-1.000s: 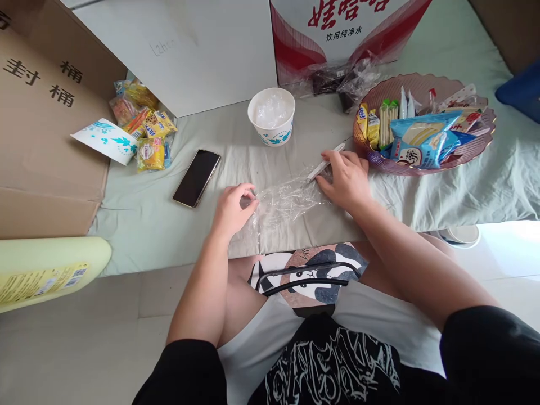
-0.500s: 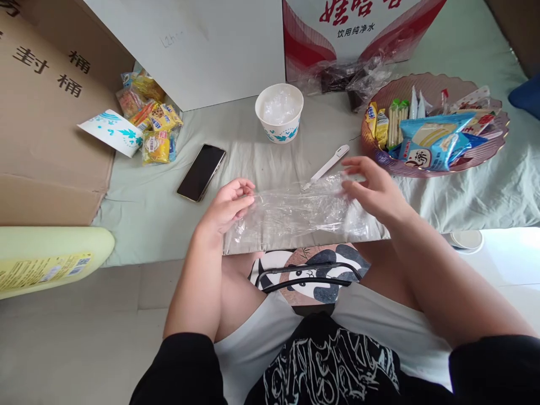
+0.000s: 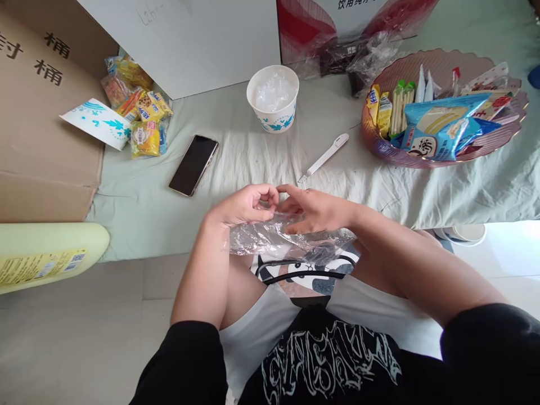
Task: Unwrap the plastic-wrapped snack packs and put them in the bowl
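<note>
A crinkled sheet of clear plastic film (image 3: 257, 239), perhaps a flat bag, hangs over the front edge of the cloth-covered surface, above my lap. My left hand (image 3: 253, 203) pinches its upper edge between thumb and curled fingers. Close against it, my right hand (image 3: 314, 209) has its bent fingers apart, the index fingertip by the left fingers and the thumb lying over the film. A white utility knife (image 3: 324, 158) with its blade out lies just beyond the hands. Behind it stands a paper cup (image 3: 274, 119) with clear crumpled plastic inside.
A black phone (image 3: 194, 165) lies to the left, near several packed snacks (image 3: 145, 138) and a patterned paper piece (image 3: 99, 122). On the right is a scalloped bowl (image 3: 382, 147) of snacks. Boxes (image 3: 202, 45) line the back; a yellow container (image 3: 50, 239) is at far left.
My right hand has moved left across the film to meet my left hand, which has shifted slightly right. The film is gathered and drawn nearer my lap. The view has shifted slightly.
</note>
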A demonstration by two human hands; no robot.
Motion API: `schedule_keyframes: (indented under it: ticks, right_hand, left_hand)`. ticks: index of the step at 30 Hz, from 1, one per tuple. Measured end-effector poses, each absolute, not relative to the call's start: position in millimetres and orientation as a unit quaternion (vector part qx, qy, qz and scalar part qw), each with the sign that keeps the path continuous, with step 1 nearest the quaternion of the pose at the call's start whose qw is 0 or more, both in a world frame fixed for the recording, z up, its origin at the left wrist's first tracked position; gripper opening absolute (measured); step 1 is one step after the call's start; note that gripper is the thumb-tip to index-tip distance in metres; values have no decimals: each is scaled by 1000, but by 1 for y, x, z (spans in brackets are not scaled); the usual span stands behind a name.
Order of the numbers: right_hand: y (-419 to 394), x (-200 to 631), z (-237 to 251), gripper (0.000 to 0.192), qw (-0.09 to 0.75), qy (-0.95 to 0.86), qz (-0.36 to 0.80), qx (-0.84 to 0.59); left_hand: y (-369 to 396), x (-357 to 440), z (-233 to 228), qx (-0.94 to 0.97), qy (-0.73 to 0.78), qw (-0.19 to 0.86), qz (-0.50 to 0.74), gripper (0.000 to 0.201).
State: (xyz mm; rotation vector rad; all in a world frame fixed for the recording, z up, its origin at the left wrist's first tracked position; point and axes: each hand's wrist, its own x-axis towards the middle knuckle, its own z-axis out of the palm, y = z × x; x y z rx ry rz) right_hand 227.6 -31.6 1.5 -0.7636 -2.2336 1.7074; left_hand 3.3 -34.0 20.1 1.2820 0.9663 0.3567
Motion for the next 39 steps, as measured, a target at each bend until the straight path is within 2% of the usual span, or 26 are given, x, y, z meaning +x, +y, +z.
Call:
schedule_keyframes:
  ticks: [2, 5, 7, 9, 11, 13, 15, 18, 22, 26, 30, 34, 37, 39]
  right_hand:
    - [-32, 227, 3, 52, 83, -751, 595, -274]
    - [-31, 230, 6, 17, 11, -729, 630, -268]
    - [-30, 232, 5, 10, 14, -699, 666, -260]
    - [-28, 234, 2, 13, 76, -668, 688, -275]
    - [-27, 235, -2, 20, 167, -633, 689, -312]
    - [-24, 236, -6, 29, 260, -600, 667, -357]
    - [-21, 235, -9, 34, 333, -577, 631, -399]
    - [-17, 235, -13, 33, 385, -565, 579, -444]
    - [-14, 239, -20, 18, 397, -581, 518, -486]
    - [-17, 244, -26, 14, 419, -636, 433, -482]
    - [-21, 248, -26, 20, 458, -693, 330, -448]
    - [-20, 254, -31, 14, 506, -701, 256, -434]
    - [-19, 259, -36, 19, 523, -702, 228, -426]
    - [-21, 261, -37, 24, 517, -719, 208, -416]
  left_hand:
    - [-35, 2, 22, 578, 404, 690, 164, 22]
    - [-35, -4, 20, 577, 394, 691, 185, 29]
    - [-31, -8, 17, 549, 425, 673, 255, 43]
    - [-24, -11, 14, 503, 467, 624, 373, 58]
    - [-17, -9, 9, 465, 502, 561, 466, 64]
    - [-14, -1, 3, 461, 515, 540, 480, 72]
    - [-16, 10, -6, 485, 497, 574, 434, 74]
    - [-23, 25, -17, 498, 470, 633, 362, 60]
    - [-26, 26, -20, 487, 521, 594, 373, 34]
    - [-25, 16, -15, 510, 505, 595, 362, 34]
    - [-26, 14, -12, 473, 472, 635, 388, 17]
    - [-24, 17, -10, 426, 436, 663, 434, 9]
    - [-22, 18, -10, 416, 442, 669, 429, 4]
    - [-21, 18, -11, 418, 452, 670, 414, 9]
